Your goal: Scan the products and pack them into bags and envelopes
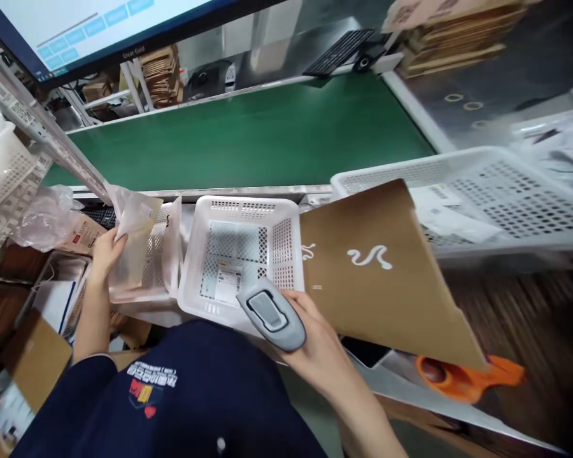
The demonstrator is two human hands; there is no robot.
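Note:
My left hand [106, 249] is closed on the top edge of a translucent plastic bag [132, 245] with a flat beige item inside. The bag stands over a white basket at the left. My right hand [312, 327] is wrapped round a grey barcode scanner [273, 317], its head above the near rim of a white perforated basket [191, 280]. Inside that basket lies a white printed label [228, 283]. A flat brown cardboard piece [372, 273] with white squiggle marks leans beside the basket, close to my right hand; whether they touch, I cannot tell.
A green conveyor belt [248, 143] runs behind the baskets. At the right sits a larger white basket [520, 191] holding white packets. An orange tape dispenser [472, 378] is at the near right. A monitor [124, 38] overhangs the upper left, and clear plastic [48, 219] lies at left.

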